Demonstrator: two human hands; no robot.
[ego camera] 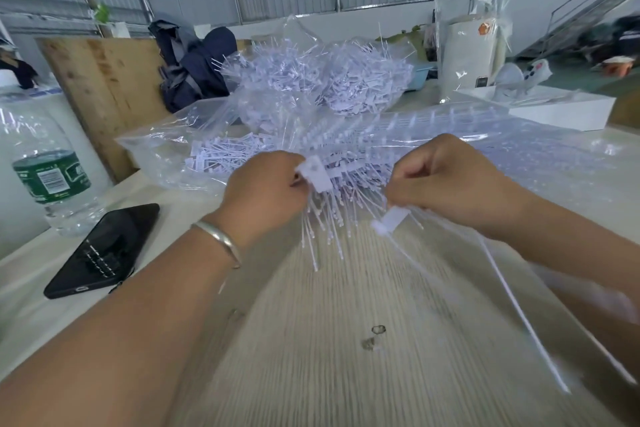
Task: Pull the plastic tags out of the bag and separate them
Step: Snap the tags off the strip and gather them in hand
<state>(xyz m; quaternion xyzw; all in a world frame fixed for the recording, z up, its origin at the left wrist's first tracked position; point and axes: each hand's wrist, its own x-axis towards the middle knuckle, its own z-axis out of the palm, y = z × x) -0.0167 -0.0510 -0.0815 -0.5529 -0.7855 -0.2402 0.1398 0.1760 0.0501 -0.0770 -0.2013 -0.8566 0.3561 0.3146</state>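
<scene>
A clear plastic bag (162, 149) lies across the table, stuffed with white plastic tags (221, 156). My left hand (266, 194) grips a bunch of tags (325, 215) by their flat heads, their thin tails fanning down toward the table. My right hand (446, 180) pinches a single tag (391, 220) just to the right of the bunch; its long tail (519, 315) trails down to the lower right. A second heap of bagged tags (322, 76) rises behind.
A black phone (104, 253) and a water bottle (52, 180) sit at the left on the pale wooden table (346, 357). A wooden board (107, 87), a dark backpack (190, 62) and a white box (561, 111) stand behind.
</scene>
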